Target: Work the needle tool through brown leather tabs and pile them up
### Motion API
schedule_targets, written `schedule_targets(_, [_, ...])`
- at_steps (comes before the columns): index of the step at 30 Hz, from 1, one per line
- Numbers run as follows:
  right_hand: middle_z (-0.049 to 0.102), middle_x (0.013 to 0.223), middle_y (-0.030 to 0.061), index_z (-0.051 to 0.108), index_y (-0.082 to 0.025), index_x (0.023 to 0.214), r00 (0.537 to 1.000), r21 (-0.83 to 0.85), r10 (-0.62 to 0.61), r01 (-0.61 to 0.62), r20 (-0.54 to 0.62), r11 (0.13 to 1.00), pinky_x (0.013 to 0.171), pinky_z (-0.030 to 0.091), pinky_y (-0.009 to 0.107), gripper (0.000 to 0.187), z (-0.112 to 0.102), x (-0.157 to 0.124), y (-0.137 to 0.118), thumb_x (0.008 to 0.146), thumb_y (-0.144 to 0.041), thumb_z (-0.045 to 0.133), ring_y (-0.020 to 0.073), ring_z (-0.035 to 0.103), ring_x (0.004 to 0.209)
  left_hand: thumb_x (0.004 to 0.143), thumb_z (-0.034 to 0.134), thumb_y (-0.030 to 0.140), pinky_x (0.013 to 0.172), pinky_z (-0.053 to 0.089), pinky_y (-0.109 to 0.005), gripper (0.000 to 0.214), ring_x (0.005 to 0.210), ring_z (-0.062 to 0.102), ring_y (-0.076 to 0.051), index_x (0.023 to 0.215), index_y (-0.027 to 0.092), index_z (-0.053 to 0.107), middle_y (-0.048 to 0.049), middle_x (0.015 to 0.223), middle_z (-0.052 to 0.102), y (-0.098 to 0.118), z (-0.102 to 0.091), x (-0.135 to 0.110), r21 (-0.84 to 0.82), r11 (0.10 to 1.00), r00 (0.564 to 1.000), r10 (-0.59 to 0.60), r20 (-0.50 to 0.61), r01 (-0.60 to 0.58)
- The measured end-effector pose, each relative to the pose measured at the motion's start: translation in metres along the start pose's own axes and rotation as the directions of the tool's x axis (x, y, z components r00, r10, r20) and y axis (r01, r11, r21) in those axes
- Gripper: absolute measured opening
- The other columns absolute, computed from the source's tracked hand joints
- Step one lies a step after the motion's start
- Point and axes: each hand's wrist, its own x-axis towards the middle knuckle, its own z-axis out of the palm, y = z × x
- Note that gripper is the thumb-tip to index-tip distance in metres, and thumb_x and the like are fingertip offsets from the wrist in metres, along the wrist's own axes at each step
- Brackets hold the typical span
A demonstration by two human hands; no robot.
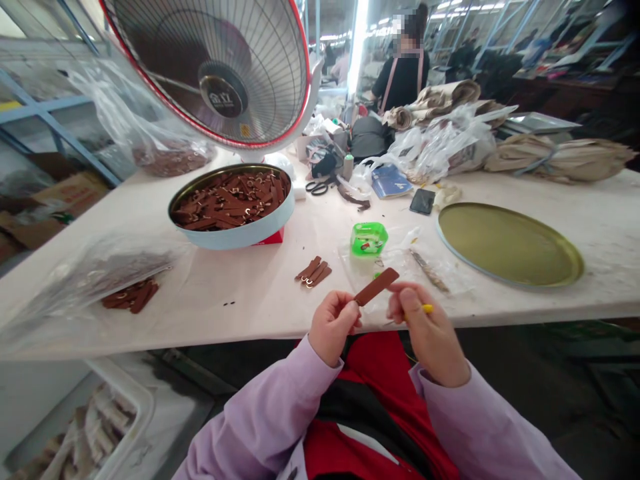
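The left hand (333,325) pinches the lower end of a brown strip (377,287) above the counter (250,293) edge. Just beside it, the right hand (425,330) is closed around a yellow tool (427,309). Farther off lie three loose strips (313,271), a green box (369,238) and a round tin (233,230) filled with strips.

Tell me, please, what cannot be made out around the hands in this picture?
All in the head view:
Yellow tool: only its tip shows; the right hand covers the rest.
Brown strip: its lower end is hidden inside the left hand.
Green box: its contents are too small to tell.
White bin: cut off by the bottom-left edge.
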Motion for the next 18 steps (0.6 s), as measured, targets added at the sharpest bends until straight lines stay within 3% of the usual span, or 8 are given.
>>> schedule_targets(2, [0.046, 0.054, -0.0039, 0.060, -0.019, 0.084, 0.977, -0.104, 0.060, -0.039, 0.206, 0.994, 0.046, 0.035, 0.024, 0.026, 0.008, -0.002, -0.001, 0.082, -0.042, 0.050, 0.0111, 0.043, 0.050, 0.066, 0.057, 0.032, 0.044, 0.033, -0.018, 0.018, 0.044, 0.040, -0.005, 0.069, 0.016, 0.048, 0.0054, 0.051, 0.048, 0.004, -0.001, -0.003, 0.003, 1.000, 1.000, 0.021, -0.002, -0.021])
schedule_targets(4, [0.050, 0.056, -0.0031, 0.061, -0.019, 0.080, 0.955, -0.123, 0.078, -0.044, 0.285, 0.991, 0.047, 0.037, 0.023, 0.021, 0.014, -0.002, -0.002, 0.078, -0.039, 0.056, 0.0114, 0.045, 0.052, 0.065, 0.058, 0.032, 0.044, 0.033, -0.018, 0.019, 0.043, 0.039, -0.005, 0.068, 0.016, 0.048, 0.0059, 0.050, 0.047, 0.007, -0.003, -0.005, 0.005, 0.999, 0.999, 0.048, -0.002, -0.048])
schedule_targets(7, [0.056, 0.063, -0.0018, 0.060, -0.019, 0.075, 0.947, -0.089, 0.110, -0.087, 0.303, 0.992, 0.051, 0.040, 0.023, 0.015, 0.020, 0.002, -0.001, 0.074, -0.035, 0.059, 0.0118, 0.049, 0.057, 0.063, 0.059, 0.029, 0.045, 0.033, -0.018, 0.018, 0.044, 0.041, -0.005, 0.068, 0.017, 0.047, 0.0058, 0.050, 0.048, 0.008, -0.004, -0.007, 0.016, 0.998, 0.998, 0.057, 0.011, -0.057])
schedule_targets(12, [0.049, 0.056, -0.0043, 0.056, -0.019, 0.067, 0.935, -0.151, 0.133, -0.087, 0.330, 0.985, 0.047, 0.037, 0.022, 0.010, 0.029, 0.008, 0.013, 0.072, -0.027, 0.058, 0.0098, 0.043, 0.052, 0.061, 0.056, 0.023, 0.044, 0.032, -0.018, 0.013, 0.042, 0.040, -0.005, 0.063, 0.017, 0.045, 0.0067, 0.046, 0.045, -0.001, -0.009, -0.001, 0.115, 0.992, 0.999, 0.040, 0.019, -0.042])
schedule_targets(15, [0.045, 0.054, -0.0053, 0.057, -0.017, 0.074, 0.920, -0.100, 0.190, -0.166, 0.342, 0.981, 0.043, 0.034, 0.021, 0.015, 0.031, 0.013, 0.022, 0.073, -0.032, 0.058, 0.0084, 0.040, 0.049, 0.064, 0.054, 0.024, 0.045, 0.035, -0.019, 0.010, 0.042, 0.043, -0.007, 0.065, 0.017, 0.047, 0.0060, 0.047, 0.046, -0.008, -0.027, 0.021, 0.232, 0.972, 0.999, 0.031, 0.024, -0.035])
schedule_targets(18, [0.034, 0.052, -0.0087, 0.055, -0.017, 0.095, 0.931, 0.003, 0.248, -0.258, 0.269, 0.966, 0.037, 0.024, 0.019, 0.032, 0.026, 0.020, 0.027, 0.075, -0.042, 0.057, 0.0065, 0.029, 0.042, 0.069, 0.053, 0.025, 0.052, 0.039, -0.022, 0.009, 0.051, 0.050, -0.010, 0.071, 0.017, 0.054, 0.0027, 0.055, 0.054, -0.013, -0.056, 0.058, 0.546, 0.832, 0.982, 0.171, -0.080, -0.100])
